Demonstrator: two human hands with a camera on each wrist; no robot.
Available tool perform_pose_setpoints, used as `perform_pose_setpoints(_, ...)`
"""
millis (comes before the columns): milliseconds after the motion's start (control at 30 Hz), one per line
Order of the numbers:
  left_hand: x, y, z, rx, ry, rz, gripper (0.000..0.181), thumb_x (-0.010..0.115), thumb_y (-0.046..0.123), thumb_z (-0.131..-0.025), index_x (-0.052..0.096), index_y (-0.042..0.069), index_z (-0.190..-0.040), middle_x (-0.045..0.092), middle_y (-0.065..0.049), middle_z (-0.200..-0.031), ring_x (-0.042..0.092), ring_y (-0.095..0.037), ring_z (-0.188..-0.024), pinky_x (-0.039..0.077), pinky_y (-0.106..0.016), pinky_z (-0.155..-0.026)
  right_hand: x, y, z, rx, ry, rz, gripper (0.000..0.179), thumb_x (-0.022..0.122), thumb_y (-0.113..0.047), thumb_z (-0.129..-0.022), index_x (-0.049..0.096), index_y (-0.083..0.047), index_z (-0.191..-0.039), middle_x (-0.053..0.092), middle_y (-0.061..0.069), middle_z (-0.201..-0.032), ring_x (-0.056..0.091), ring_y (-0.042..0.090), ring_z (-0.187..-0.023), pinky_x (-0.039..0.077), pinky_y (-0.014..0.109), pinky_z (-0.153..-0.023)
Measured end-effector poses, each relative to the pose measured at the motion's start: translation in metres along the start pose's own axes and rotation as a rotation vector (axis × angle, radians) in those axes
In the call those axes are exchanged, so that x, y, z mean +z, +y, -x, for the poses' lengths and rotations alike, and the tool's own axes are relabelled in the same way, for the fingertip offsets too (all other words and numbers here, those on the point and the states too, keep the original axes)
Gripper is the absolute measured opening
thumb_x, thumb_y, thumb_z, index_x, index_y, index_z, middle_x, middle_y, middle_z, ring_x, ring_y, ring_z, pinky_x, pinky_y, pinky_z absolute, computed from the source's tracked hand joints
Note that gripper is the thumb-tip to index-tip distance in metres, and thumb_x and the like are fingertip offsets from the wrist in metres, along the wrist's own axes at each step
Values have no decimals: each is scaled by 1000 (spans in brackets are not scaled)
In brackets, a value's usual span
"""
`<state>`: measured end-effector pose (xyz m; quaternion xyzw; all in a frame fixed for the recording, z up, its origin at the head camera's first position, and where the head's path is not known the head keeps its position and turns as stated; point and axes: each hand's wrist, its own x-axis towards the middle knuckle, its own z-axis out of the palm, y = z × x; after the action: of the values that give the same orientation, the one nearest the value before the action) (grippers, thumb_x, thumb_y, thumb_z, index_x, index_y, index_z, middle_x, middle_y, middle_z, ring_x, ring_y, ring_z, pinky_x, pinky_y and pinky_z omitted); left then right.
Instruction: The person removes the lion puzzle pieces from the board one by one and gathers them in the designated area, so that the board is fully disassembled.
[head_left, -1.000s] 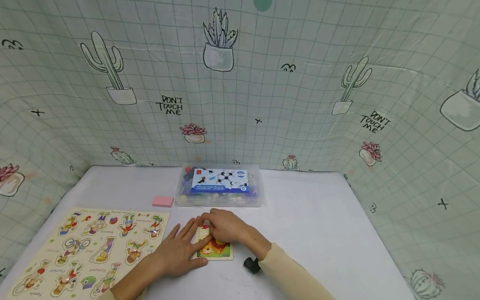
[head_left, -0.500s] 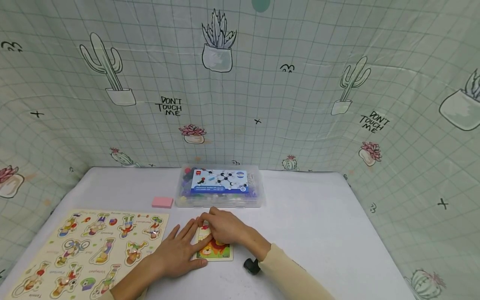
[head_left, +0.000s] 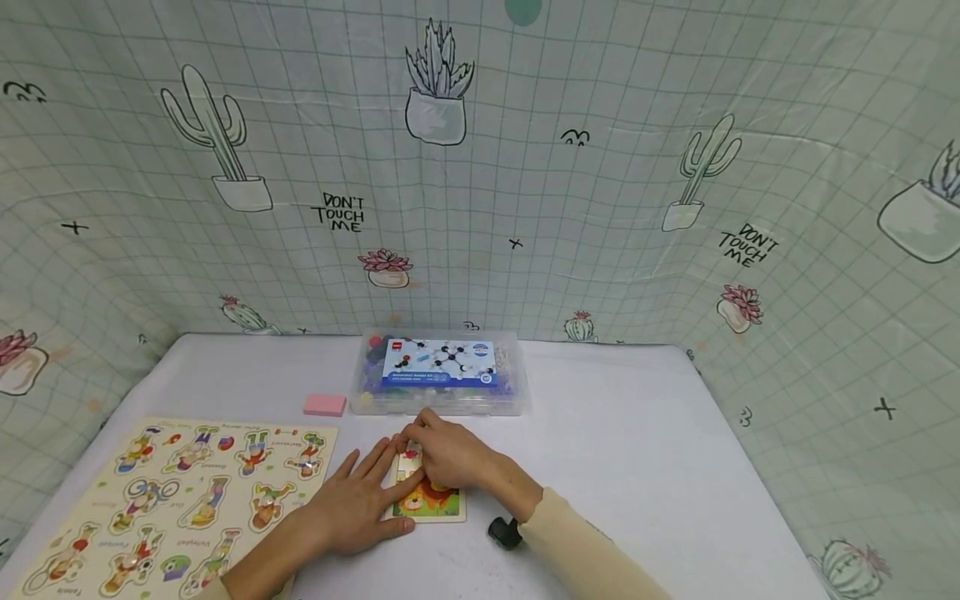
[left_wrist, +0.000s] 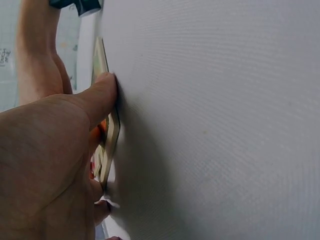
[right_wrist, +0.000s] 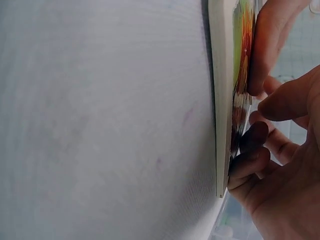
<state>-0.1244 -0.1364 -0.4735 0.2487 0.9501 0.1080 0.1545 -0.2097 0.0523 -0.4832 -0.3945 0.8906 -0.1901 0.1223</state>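
A small wooden jigsaw puzzle (head_left: 431, 506) with a lion picture lies flat on the white table in front of the person. My left hand (head_left: 352, 510) spreads over its left side, fingers fairly straight, index finger on the picture and thumb at the near left corner. The left wrist view shows that thumb against the edge of the puzzle board (left_wrist: 113, 137). Over the upper part of the puzzle, my right hand (head_left: 453, 452) has curled fingers and pinches a puzzle piece (head_left: 410, 455) near the far left corner. The fingers mostly hide this piece.
A large cream puzzle board (head_left: 180, 500) with sports figures lies at the left. Behind the hands stand a clear plastic molecular model kit box (head_left: 438, 400) and a pink block (head_left: 325, 405). A black object (head_left: 504, 533) lies beside the right sleeve.
The right hand's fingers have shifted very slightly at the far left corner of the puzzle. The left hand and the puzzle board stay in place.
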Motion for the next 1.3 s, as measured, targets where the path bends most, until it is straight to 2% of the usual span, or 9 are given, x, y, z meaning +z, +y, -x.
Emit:
perform_pose_setpoints(167,-2,0,-1,-5,-4,7,72,50,67,-95,41,30,-155,12,-16,-168,8,-36,-155,16,-66,-116,-2,0,0,4,-4,4,33,56,-5,-96,64,-19,-126,52,-4,-116,52,4,-81,48,14,-73)
perform_pose_setpoints(433,-2,-1,-1,9,-1,17,72,50,66,-96,42,27,-155,10,-17,-168,8,-38,-155,16,-65,-116,-3,-2,0,-47,24,79,29,52,-8,-99,64,-16,-124,58,-5,-113,54,2,-87,50,16,-83)
perform_pose_setpoints(667,-2,-1,-1,15,7,13,72,48,67,-96,41,28,-156,7,-15,-169,8,-37,-155,16,-65,-116,-2,-1,0,-13,35,21,26,48,-10,-102,63,-18,-122,60,-6,-114,56,2,-91,51,21,-88)
perform_pose_setpoints(833,-1,-2,0,17,12,2,72,48,68,-95,41,29,-155,4,-14,-169,8,-37,-155,17,-65,-116,-3,-1,1,13,30,-49,27,50,-13,-103,62,-16,-127,60,-5,-111,55,4,-89,50,21,-85)
perform_pose_setpoints(1000,0,-3,0,35,36,-9,71,48,67,-96,41,29,-155,5,-15,-169,11,-38,-154,19,-66,-115,-5,-2,1,25,34,-24,27,56,-19,-102,68,-13,-126,61,-5,-111,53,3,-85,49,20,-82)
perform_pose_setpoints(1300,3,-4,1,32,23,2,72,47,68,-95,39,30,-156,6,-14,-169,11,-39,-154,19,-67,-115,-4,-4,2,31,72,-48,21,60,-25,-101,71,-21,-119,64,-10,-107,54,1,-86,50,23,-85)
